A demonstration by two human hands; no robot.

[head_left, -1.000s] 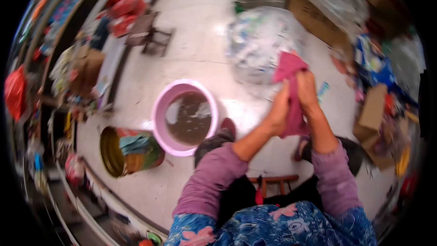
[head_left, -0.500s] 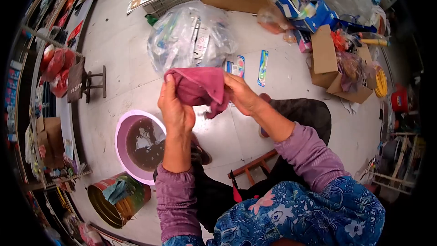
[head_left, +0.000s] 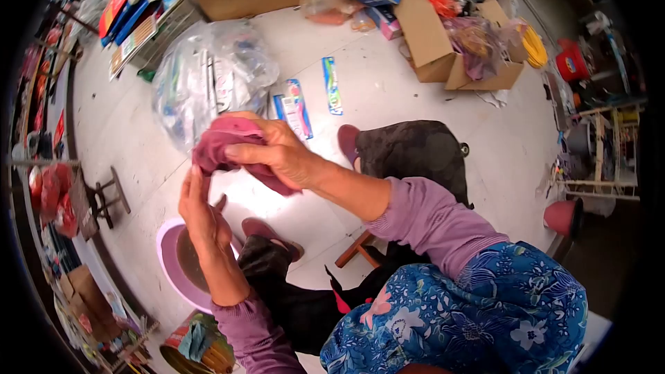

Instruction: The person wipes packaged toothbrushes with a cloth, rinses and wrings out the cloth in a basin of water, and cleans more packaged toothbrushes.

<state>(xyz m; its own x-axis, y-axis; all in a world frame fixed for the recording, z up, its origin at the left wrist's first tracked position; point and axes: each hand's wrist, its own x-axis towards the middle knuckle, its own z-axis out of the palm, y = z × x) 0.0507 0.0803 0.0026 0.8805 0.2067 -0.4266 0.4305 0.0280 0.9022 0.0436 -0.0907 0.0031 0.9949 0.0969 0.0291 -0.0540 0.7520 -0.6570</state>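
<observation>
A crumpled maroon cloth (head_left: 228,140) is bunched up in front of me, above the floor. My right hand (head_left: 284,156) grips it, thumb across the front and fingers behind, and a fold hangs below that hand. Just under the cloth's left end, my left hand (head_left: 203,215) is raised with fingers stretched upward and the thumb apart. Its fingertips touch or nearly touch the cloth. Below the left forearm stands a pink basin (head_left: 166,253) of murky brown water, partly hidden by that arm.
A clear plastic bag of goods (head_left: 208,76) lies ahead, beside packaged toothbrushes (head_left: 332,86). An open cardboard box (head_left: 426,34) stands at the upper right. A tin bucket with a blue-green rag (head_left: 197,341) is at the lower left, and a small stool (head_left: 107,197) at left.
Both hands held the cloth spread between them; now it is bunched in my right hand, which has crossed leftward. My left hand has lowered and loosened. The view has swung right.
</observation>
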